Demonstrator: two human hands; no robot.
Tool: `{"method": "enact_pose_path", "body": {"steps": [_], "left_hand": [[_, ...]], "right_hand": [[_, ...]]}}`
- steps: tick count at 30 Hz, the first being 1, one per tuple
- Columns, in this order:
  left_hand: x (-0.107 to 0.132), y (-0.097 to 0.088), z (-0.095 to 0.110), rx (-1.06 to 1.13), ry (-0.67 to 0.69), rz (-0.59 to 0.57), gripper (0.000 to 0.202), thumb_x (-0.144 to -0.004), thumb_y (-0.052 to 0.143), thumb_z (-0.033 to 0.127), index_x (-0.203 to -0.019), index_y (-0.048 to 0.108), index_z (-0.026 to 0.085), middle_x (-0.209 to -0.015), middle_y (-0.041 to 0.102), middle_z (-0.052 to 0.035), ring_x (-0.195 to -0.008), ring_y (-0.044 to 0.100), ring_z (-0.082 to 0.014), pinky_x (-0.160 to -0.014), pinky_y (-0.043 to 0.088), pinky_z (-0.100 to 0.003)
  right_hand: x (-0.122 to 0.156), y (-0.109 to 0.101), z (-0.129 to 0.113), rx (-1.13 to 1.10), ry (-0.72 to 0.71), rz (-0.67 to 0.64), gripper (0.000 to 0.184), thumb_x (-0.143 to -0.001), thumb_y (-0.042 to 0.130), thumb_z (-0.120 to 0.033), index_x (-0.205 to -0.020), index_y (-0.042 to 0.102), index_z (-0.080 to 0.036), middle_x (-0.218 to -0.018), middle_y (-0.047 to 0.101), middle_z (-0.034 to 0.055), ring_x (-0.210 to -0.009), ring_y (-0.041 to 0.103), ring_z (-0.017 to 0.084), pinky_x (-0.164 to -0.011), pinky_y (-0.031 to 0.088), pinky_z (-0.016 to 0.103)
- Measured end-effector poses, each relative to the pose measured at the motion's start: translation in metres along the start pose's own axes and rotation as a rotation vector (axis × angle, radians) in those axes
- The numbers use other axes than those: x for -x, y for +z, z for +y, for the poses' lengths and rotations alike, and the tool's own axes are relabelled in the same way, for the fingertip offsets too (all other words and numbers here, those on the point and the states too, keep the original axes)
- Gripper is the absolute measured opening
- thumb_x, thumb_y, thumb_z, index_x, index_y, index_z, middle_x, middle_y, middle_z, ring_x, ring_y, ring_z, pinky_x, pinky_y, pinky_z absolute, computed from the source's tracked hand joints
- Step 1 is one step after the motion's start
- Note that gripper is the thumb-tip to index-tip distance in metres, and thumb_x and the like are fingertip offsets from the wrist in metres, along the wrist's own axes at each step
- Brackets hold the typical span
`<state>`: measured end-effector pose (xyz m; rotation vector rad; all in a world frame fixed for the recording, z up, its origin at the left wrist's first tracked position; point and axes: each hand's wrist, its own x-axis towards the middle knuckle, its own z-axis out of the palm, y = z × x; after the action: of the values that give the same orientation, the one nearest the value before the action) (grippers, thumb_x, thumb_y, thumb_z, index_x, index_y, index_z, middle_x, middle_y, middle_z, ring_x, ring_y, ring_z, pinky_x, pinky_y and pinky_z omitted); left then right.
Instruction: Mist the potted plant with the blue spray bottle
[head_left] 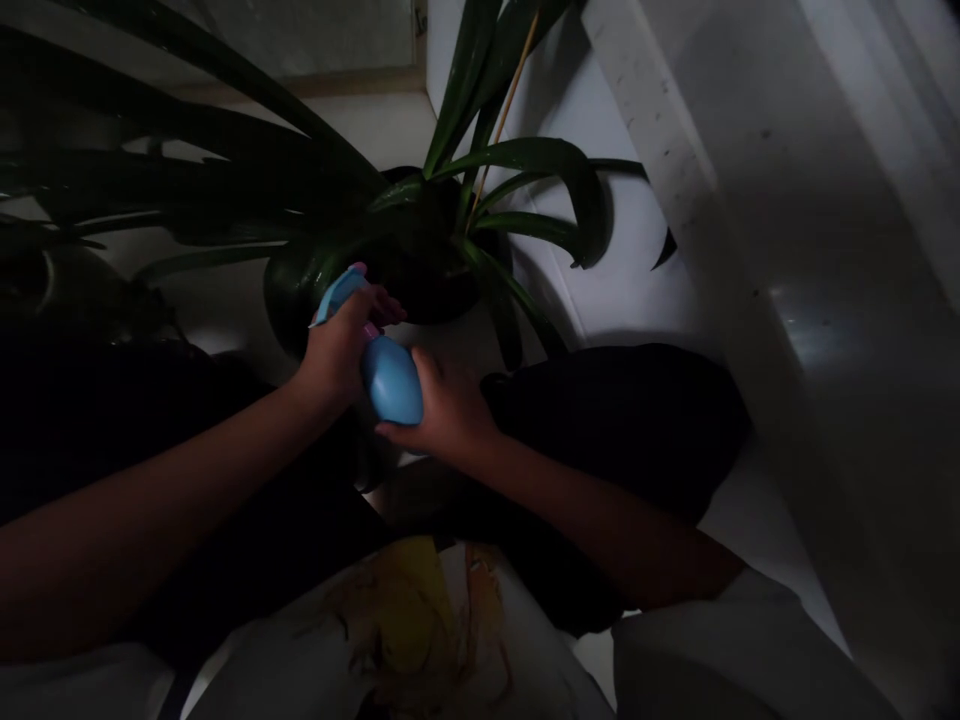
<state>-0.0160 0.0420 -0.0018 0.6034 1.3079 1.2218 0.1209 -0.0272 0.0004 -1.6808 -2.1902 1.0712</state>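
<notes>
A blue spray bottle (390, 380) is held between both hands in the middle of the head view. My left hand (337, 345) is wrapped round its light-blue nozzle head, fingers closed over the top. My right hand (446, 410) grips the rounded blue body from the right and below. The nozzle points toward a dark pot (435, 270) holding a plant with long green leaves (540, 160), just beyond the hands.
A white wall and ledge (675, 150) run up the right side. A thin wooden stake (506, 105) stands in the pot. My dark-trousered knees (622, 420) flank the hands. More dark leaves (150, 190) spread to the left over a pale floor.
</notes>
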Motion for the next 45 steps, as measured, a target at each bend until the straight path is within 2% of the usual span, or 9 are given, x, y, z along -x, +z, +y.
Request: {"method": "enact_pose_path", "body": {"steps": [4,10,14,18,23,28,35,41,45], "left_hand": [[0.001,-0.002,0.006,0.002,0.011,0.012,0.019,-0.085,0.077,0.039,-0.088,0.063,0.027,-0.068,0.057,0.001,-0.078,0.066,-0.0203,-0.072,0.055,-0.032],[-0.01,0.0,0.012,0.106,0.035,-0.053,0.017,-0.087,0.076,0.03,-0.098,0.064,0.023,-0.086,0.071,0.0004,-0.094,0.069,-0.0206,-0.09,0.055,-0.035],[-0.013,0.003,0.019,0.093,0.043,0.011,0.016,-0.087,0.072,0.02,-0.102,0.067,0.023,-0.076,0.063,0.0033,-0.072,0.058,-0.0147,-0.076,0.05,-0.033],[-0.012,0.002,0.022,0.063,0.008,0.046,0.019,-0.087,0.071,0.02,-0.105,0.069,0.026,-0.074,0.059,0.0042,-0.068,0.055,-0.0134,-0.071,0.048,-0.032],[-0.011,0.003,0.025,0.071,-0.025,-0.002,0.018,-0.088,0.072,0.022,-0.105,0.068,0.023,-0.084,0.073,0.0022,-0.09,0.068,-0.0189,-0.086,0.054,-0.034],[-0.01,0.001,0.029,-0.028,-0.031,-0.006,0.014,-0.087,0.071,0.017,-0.097,0.063,0.022,-0.064,0.058,0.0047,-0.061,0.053,-0.0127,-0.066,0.046,-0.031],[-0.016,0.004,0.026,0.005,-0.149,0.006,0.026,-0.079,0.074,0.016,-0.103,0.064,0.017,-0.083,0.073,-0.0025,-0.086,0.07,-0.0184,-0.078,0.055,-0.028],[-0.008,0.007,0.026,-0.062,-0.039,0.027,0.019,-0.082,0.064,0.01,-0.099,0.064,0.017,-0.061,0.062,0.0032,-0.06,0.057,-0.0125,-0.064,0.049,-0.024],[-0.006,0.012,0.016,-0.061,-0.082,0.017,0.024,-0.082,0.063,0.011,-0.104,0.064,0.018,-0.064,0.065,0.0025,-0.066,0.063,-0.0142,-0.068,0.05,-0.025]], "right_hand": [[-0.002,0.002,-0.001,0.042,-0.058,0.085,0.092,-0.078,0.085,-0.052,-0.15,0.044,-0.013,-0.137,0.061,0.0225,-0.122,0.06,0.039,-0.103,0.049,0.053],[-0.01,0.009,-0.014,-0.023,-0.013,0.135,0.088,-0.08,0.082,-0.051,-0.147,0.043,-0.009,-0.132,0.062,0.0227,-0.115,0.063,0.037,-0.094,0.053,0.049],[-0.014,0.011,-0.023,0.042,0.004,0.166,0.082,-0.082,0.079,-0.052,-0.144,0.044,-0.009,-0.13,0.063,0.0232,-0.114,0.063,0.037,-0.098,0.051,0.051],[-0.015,0.01,-0.028,0.046,-0.004,0.147,0.08,-0.083,0.077,-0.052,-0.142,0.045,-0.007,-0.126,0.065,0.023,-0.109,0.065,0.036,-0.094,0.052,0.049],[-0.011,0.012,-0.032,0.014,0.049,0.122,0.08,-0.084,0.075,-0.058,-0.14,0.046,-0.008,-0.118,0.068,0.0219,-0.1,0.069,0.034,-0.082,0.055,0.043],[-0.011,0.011,-0.035,0.035,0.042,0.118,0.084,-0.082,0.078,-0.057,-0.142,0.046,-0.008,-0.122,0.067,0.0232,-0.104,0.069,0.035,-0.087,0.055,0.045],[-0.015,0.013,-0.03,-0.059,0.07,0.068,0.088,-0.084,0.076,-0.06,-0.144,0.043,-0.006,-0.118,0.069,0.0223,-0.102,0.071,0.035,-0.083,0.057,0.044],[-0.009,0.013,-0.027,-0.039,0.041,0.086,0.092,-0.083,0.079,-0.059,-0.147,0.043,-0.004,-0.127,0.066,0.0252,-0.107,0.07,0.037,-0.088,0.057,0.047],[-0.003,0.011,-0.015,-0.126,0.087,0.037,0.094,-0.08,0.08,-0.064,-0.148,0.043,-0.01,-0.127,0.068,0.0215,-0.111,0.07,0.036,-0.087,0.058,0.044]]}}
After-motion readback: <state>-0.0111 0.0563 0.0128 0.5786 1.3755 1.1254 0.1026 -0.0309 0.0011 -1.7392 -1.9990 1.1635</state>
